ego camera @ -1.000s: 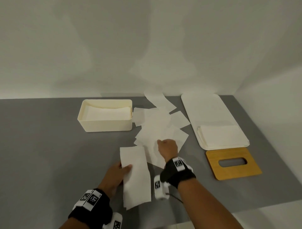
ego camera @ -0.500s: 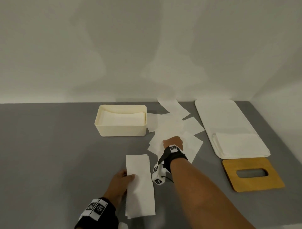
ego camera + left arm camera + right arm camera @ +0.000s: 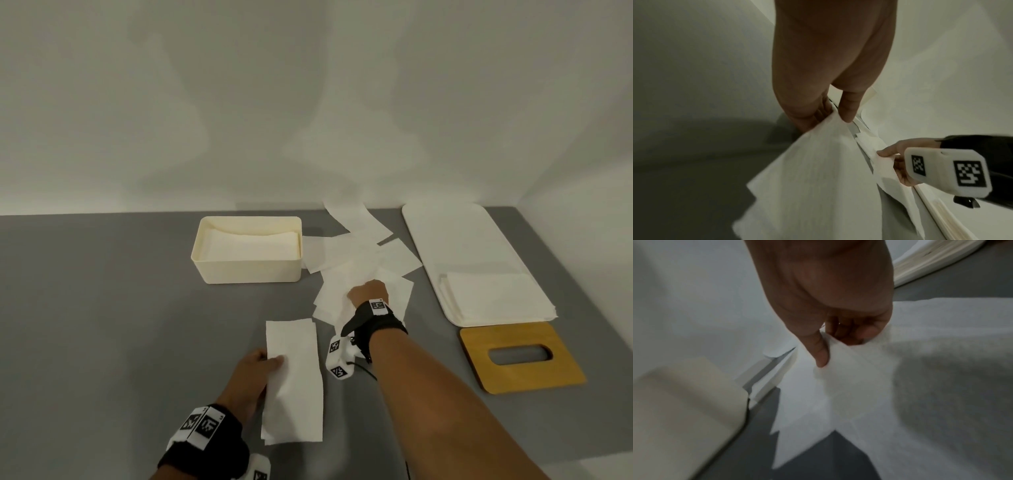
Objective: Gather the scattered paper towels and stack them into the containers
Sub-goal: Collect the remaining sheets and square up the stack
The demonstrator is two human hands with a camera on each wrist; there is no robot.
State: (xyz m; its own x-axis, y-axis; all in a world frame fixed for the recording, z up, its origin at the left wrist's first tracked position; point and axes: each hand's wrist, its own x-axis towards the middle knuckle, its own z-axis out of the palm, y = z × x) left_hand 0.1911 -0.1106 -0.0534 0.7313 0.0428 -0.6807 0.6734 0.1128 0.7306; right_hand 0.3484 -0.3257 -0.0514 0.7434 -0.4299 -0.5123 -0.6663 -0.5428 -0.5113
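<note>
The left hand pinches a small stack of paper towels at its left edge, thumb on top and fingers beneath; the stack is long, white and faintly textured, its layers slightly offset at the near end, and it lies lengthwise toward the person on the grey table. The right hand reaches into the scattered paper towels, a loose fan of overlapping white sheets between the two containers; in the right wrist view its thumb and curled fingers pinch the edge of one sheet, lifting it into a soft fold. The cream box, open-topped with rounded corners, sits just left of the scatter, touching its nearest sheet, and holds a flat layer of towels inside. The long white tray lies right of the scatter with a neat pile of towels at its near end. A wooden lid with an oval slot rests flat on the table just in front of the tray
</note>
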